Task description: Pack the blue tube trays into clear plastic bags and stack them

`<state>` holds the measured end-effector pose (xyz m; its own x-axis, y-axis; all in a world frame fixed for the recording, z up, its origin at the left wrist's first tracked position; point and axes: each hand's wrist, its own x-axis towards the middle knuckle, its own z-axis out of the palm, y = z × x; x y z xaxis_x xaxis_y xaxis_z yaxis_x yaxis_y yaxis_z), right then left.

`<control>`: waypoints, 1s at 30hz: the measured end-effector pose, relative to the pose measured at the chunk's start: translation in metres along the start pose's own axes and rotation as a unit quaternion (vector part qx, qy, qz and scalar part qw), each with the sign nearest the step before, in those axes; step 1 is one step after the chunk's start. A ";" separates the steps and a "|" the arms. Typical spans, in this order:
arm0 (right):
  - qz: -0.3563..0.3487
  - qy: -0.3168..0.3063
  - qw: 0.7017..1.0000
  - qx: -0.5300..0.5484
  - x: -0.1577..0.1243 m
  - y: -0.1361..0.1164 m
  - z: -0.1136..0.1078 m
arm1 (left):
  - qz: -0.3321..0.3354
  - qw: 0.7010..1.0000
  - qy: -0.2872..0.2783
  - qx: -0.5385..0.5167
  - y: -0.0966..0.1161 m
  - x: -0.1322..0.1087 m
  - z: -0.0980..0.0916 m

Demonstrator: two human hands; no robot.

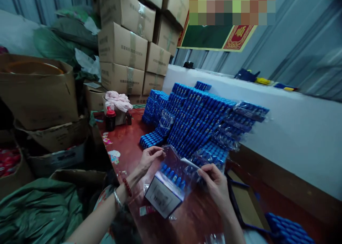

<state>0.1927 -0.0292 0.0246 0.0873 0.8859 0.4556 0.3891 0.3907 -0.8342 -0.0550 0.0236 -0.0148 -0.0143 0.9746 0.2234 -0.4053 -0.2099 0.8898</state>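
Observation:
Between my two hands a clear plastic bag [175, 156] is stretched by its upper edge. My left hand [151, 158] pinches its left corner, and my right hand [213, 180] pinches the right one. Below the bag's mouth stands a small box [163, 197] with a pale printed face and dark edges, tilted on the table. A row of blue, bullet-shaped pieces [173, 175] shows at the top of the box, seen through the film. Whether the box is fully inside the bag, I cannot tell.
Stacked blue packs [195, 119], some in clear wrap, rise behind my hands on the red table [128, 130]. An open dark-edged tray [249, 204] lies right, near more blue packs [288, 229]. A red-lidded bottle [110, 118] stands back left. Cartons [125, 48] tower behind; green sacking [40, 208] lies left.

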 end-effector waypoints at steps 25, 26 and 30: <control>-0.434 0.055 0.800 -0.411 0.015 -0.030 0.093 | 0.058 0.998 -0.011 -0.026 0.000 0.004 0.027; -0.434 0.041 0.793 -0.425 0.018 -0.031 0.101 | 0.070 0.997 -0.010 -0.005 0.002 0.004 0.026; -0.429 -0.032 0.776 -0.461 0.027 -0.033 0.114 | 0.089 0.995 -0.022 0.050 0.008 0.003 0.018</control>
<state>0.0777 0.0107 0.0291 -0.6010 0.4202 0.6799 0.7722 0.5247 0.3583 -0.0419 0.0231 0.0005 -0.0365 0.9172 0.3968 -0.3071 -0.3881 0.8689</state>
